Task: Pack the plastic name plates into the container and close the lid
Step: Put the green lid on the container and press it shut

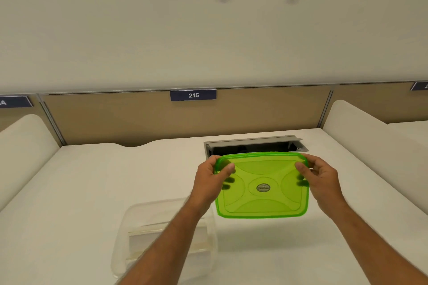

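Lid (262, 186) held between both hands' grip, off container (162, 233).

A translucent green plastic lid (262, 186), smooth and glossy, above a matt white desk (92, 180); beside it, a clear plastic container (139, 227) of pale plastic plates (148, 238). Brushed grey metal frames the cable hatch (254, 141); the partition (139, 118) looks matt beige.

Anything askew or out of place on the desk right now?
Nothing stands out. Both hands, left hand and right hand, hold the translucent green plastic lid above the desk, beside the open clear plastic container.
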{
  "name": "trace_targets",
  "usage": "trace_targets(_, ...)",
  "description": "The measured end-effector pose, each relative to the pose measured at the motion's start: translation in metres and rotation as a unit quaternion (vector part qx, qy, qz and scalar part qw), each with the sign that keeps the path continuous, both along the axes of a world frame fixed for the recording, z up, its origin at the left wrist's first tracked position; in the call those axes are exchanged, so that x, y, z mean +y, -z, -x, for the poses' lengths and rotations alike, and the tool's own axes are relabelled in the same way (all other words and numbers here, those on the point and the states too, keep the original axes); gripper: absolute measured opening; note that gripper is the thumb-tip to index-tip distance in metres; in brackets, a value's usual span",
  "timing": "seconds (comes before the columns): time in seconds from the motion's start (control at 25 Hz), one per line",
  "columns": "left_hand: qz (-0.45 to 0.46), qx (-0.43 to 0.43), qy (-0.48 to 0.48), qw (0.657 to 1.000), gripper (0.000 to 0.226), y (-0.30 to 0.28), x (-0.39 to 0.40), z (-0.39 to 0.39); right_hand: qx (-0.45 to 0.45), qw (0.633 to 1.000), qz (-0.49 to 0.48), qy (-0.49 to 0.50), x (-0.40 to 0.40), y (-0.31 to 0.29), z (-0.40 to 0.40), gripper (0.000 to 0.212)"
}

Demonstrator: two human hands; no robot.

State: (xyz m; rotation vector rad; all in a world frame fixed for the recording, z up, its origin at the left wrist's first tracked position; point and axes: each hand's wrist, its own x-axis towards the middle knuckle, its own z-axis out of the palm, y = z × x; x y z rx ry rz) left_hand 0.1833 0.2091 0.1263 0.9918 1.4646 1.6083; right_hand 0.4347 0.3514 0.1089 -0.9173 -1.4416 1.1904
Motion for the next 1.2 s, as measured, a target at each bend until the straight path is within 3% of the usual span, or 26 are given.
trace_targets(0.2,0.022,-0.055,-0.032,0.998,0.017,0.004,-0.029,0.039,-0.002,0.996,0.093,-0.014,-0.029,0.010,0.046,0.035)
trace_targets(0.4,0.081,-0.083,-0.077,0.990,0.019,0.013,-0.055,0.082,-0.003,0.978,0.198,-0.063,-0.057,0.023,0.088,0.026)
trace_targets(0.6,0.117,-0.106,-0.101,0.982,0.021,0.023,-0.078,0.116,-0.005,0.948,0.265,-0.179,-0.082,0.036,0.111,0.051)
trace_targets(0.76,0.130,-0.127,-0.128,0.975,0.020,0.032,-0.092,0.132,0.009,0.941,0.279,-0.192,-0.094,0.044,0.127,0.055)
trace_targets(1.0,0.064,-0.282,-0.226,0.930,0.012,0.044,-0.100,0.135,0.091,0.919,0.333,-0.192,-0.115,0.045,0.155,0.056)
trace_targets(1.2,0.024,-0.383,-0.190,0.903,0.019,0.046,-0.102,0.120,0.111,0.897,0.369,-0.218,-0.139,0.042,0.180,0.063)
